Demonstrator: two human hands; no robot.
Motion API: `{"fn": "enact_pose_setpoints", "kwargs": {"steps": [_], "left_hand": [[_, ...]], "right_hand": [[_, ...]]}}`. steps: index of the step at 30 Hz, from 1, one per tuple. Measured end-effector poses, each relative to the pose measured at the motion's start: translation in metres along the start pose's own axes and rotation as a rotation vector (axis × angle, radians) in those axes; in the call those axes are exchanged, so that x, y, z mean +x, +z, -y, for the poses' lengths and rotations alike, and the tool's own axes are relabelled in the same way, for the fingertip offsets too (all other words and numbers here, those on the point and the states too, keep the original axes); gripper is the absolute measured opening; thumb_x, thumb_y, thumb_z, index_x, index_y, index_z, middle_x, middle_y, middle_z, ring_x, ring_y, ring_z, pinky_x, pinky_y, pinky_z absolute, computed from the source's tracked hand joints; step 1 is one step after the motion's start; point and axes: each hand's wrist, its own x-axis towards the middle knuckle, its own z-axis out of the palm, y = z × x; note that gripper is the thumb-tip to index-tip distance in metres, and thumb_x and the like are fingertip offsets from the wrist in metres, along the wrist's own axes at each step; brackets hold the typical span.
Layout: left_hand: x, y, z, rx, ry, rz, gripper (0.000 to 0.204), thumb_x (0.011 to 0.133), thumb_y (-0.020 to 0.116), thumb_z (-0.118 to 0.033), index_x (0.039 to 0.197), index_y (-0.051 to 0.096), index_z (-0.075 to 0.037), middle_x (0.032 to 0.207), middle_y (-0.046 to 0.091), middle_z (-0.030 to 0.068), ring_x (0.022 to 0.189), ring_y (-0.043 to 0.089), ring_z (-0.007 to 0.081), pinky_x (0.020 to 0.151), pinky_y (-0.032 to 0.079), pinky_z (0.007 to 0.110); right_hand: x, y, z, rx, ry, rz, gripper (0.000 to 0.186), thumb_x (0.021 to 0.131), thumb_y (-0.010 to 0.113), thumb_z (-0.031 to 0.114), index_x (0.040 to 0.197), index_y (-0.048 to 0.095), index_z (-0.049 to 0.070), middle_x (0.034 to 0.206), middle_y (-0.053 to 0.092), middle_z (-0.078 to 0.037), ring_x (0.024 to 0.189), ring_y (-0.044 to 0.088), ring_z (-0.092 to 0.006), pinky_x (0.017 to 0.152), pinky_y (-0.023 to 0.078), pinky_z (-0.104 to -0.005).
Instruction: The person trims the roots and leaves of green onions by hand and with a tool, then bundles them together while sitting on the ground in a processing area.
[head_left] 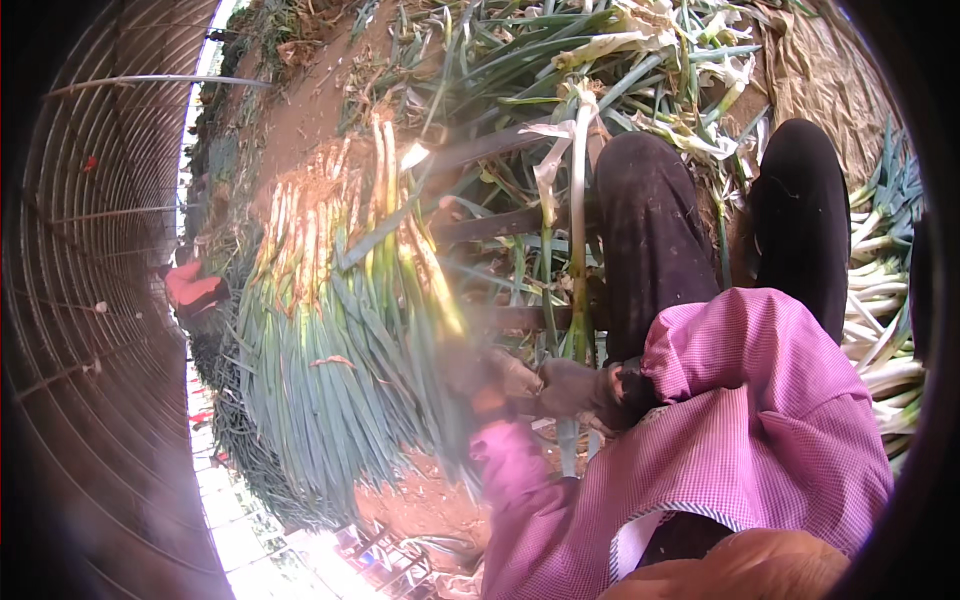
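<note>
Long white-and-green onion stalk (580,220), held in the grip of the grey-gloved right hand (572,388), left of the dark-trousered knees (645,220).
Hard squeezing could tear its leaves; I cannot tell the blurred left hand's (505,378) grip.

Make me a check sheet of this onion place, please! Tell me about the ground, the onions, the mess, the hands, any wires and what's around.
Surface: reddish-brown soil, strewn with scraps.
Job's things: one long green onion with a pale stem, by the hands; a big pile of green onions with soil-coloured roots, at the left.
Clutter: loose leaves and peelings beyond the knees.
Hands: left hand blurred, beside the pile, grip unclear; right hand over the long green onion's leafy part, grip hard to tell.
Cables: nothing seen.
Surroundings: curved, ribbed wall at left; white-stemmed onions at right.
</note>
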Motion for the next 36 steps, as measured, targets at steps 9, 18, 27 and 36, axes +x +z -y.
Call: {"fn": "enact_pose_setpoints", "kwargs": {"steps": [9,18,27,36], "left_hand": [[-0.018,-0.009,-0.012,-0.216,-0.176,0.069,0.021,0.084,0.05,-0.012,0.104,0.057,-0.01,0.091,0.06,0.0082,0.079,0.06,0.0221,0.069,0.048,0.032],[-0.02,-0.024,-0.004,-0.568,0.025,0.127,0.026,0.081,0.058,-0.023,0.098,0.059,-0.004,0.069,0.059,0.0115,0.058,0.058,0.0265,0.052,0.047,0.037],[-0.011,-0.029,-0.002,-0.612,-0.025,0.221,0.026,0.08,0.058,-0.023,0.098,0.059,-0.003,0.072,0.059,0.0127,0.061,0.058,0.0275,0.053,0.047,0.038],[-0.033,-0.036,-0.007,-0.729,-0.064,0.272,0.027,0.08,0.058,-0.023,0.098,0.058,-0.003,0.074,0.059,0.0139,0.064,0.058,0.0286,0.055,0.047,0.038]], "right_hand": [[-0.012,-0.019,0.019,0.334,-0.272,0.025,0.031,0.063,0.065,0.019,0.084,0.062,-0.003,0.07,0.063,-0.012,0.064,0.061,-0.02,0.058,0.047,-0.033],[-0.016,-0.008,-0.003,0.239,-0.14,-0.111,0.035,0.07,0.063,0.026,0.097,0.06,0.004,0.081,0.063,-0.011,0.076,0.06,-0.0186,0.068,0.047,-0.0319],[-0.024,-0.001,-0.001,0.057,0.048,-0.08,0.034,0.063,0.068,0.027,0.077,0.064,-0.003,0.066,0.062,-0.016,0.063,0.062,-0.0248,0.059,0.048,-0.0347],[-0.029,0.026,-0.004,0.144,0.043,-0.096,0.027,0.063,0.066,0.019,0.08,0.065,-0.002,0.073,0.063,-0.017,0.068,0.062,-0.0254,0.063,0.048,-0.0358]]}}
